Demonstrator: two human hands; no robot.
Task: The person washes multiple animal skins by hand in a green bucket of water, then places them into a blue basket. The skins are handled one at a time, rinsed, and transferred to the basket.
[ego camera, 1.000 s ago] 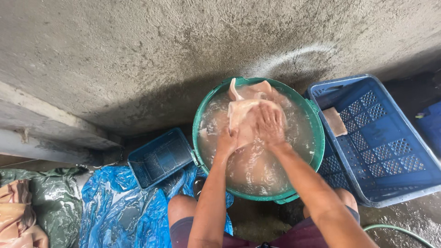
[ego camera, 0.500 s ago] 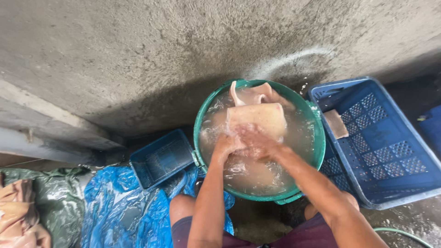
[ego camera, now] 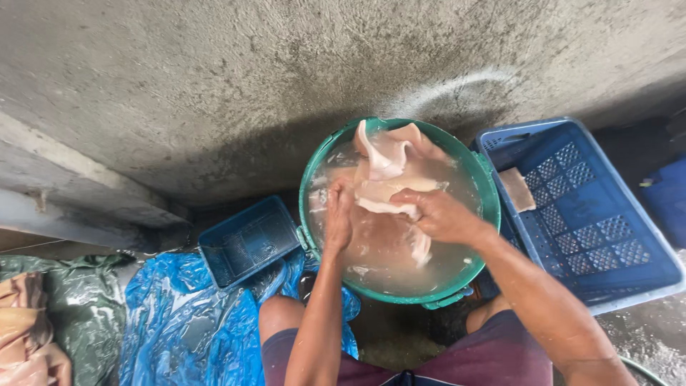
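**Two Hands Wash a Pale Cloth in a Green Tub**

A person sits low and looks down at a round green tub (ego camera: 314, 166). The tub is full of cloudy, soapy water. A pale pink cloth (ego camera: 386, 168) lies in the tub. Part of it sticks up out of the water at the far side, and the rest sinks into the water toward the person.

The right hand (ego camera: 441, 216) is over the middle of the tub. Its fingers are curled tight around a fold of the cloth, so the cloth is pinched in that hand. The cloth goes up and away from this hand toward the far rim.

The left hand (ego camera: 339, 214) is on the left side of the tub, just beside the cloth. Its fingers are bent and press on the cloth's left edge. It seems to grip the cloth too, but the water hides some of the fingers. The two hands are close together, with the cloth between them.

A big blue crate (ego camera: 614, 214) stands right of the tub and touches it. A small brown block (ego camera: 518, 189) lies inside it. A small blue basket (ego camera: 246, 239) sits left of the tub. A crinkly blue plastic sheet (ego camera: 186, 322) lies on the ground below it. A grey concrete wall (ego camera: 286, 71) rises behind everything.
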